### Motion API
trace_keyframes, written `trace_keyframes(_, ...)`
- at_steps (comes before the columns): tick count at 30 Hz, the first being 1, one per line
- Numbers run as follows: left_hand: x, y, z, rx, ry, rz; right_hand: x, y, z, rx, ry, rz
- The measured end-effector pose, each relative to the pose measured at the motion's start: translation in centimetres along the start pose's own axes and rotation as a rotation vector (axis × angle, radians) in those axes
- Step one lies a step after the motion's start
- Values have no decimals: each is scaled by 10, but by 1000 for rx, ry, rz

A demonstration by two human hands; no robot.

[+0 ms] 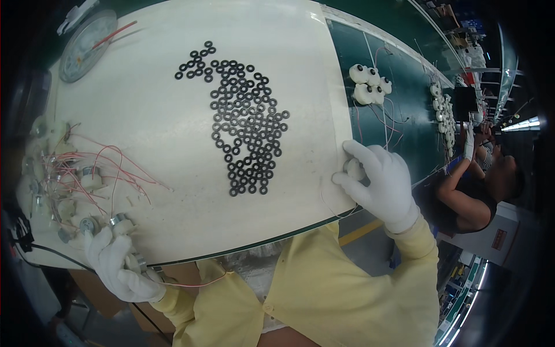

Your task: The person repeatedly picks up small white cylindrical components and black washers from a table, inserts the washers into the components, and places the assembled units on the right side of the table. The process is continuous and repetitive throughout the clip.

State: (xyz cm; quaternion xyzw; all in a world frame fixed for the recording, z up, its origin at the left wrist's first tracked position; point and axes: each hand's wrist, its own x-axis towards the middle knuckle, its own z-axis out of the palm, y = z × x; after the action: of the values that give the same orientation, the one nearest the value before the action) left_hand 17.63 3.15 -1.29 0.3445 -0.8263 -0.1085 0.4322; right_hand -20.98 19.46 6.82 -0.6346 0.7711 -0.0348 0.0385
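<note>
My left hand (118,265), in a white glove, is curled at the table's near left edge around a small silver-ended motor (137,262). A reddish wire (196,285) trails from that hand across my yellow clothing. Two more motors, a round-faced one (88,225) and a silver one (121,223), lie against or close to its fingertips. At the table's right edge, my gloved right hand (380,186) pinches a white plastic-cased part (354,169) between thumb and fingers. A thin pale wire (329,203) hangs below it. Small black rings (245,121) lie spread over the middle of the white table.
Several wired motors (89,176) are heaped at the left. A clear round dish (87,46) with a red stick stands far left. White parts topped with black rings (370,84) sit on the green belt (344,49) at right, with more beyond. Another person (471,191) works farther right.
</note>
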Motion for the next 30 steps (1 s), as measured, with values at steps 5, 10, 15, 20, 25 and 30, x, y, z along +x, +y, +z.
trace_keyframes(5, -1, -3, 1, 27, -21, 16, 9, 34, -9, 243, 241, 96)
trace_keyframes(10, -2, -2, 1, 57, -23, -5, 21, 87, -9, 26, 253, 176)
trace_keyframes(15, -3, -3, -3, 69, -30, -30, 24, 94, 5, 197, 335, 212)
trace_keyframes(20, -11, -6, 1, 29, 57, -40, 21, 103, 17, 292, 406, 245)
trace_keyframes(25, -24, -5, 14, 57, 394, 10, 21, 112, 15, 367, 312, 395)
trace_keyframes(30, -45, -12, 10, 121, 449, 118, 18, 113, 15, 341, 374, 302)
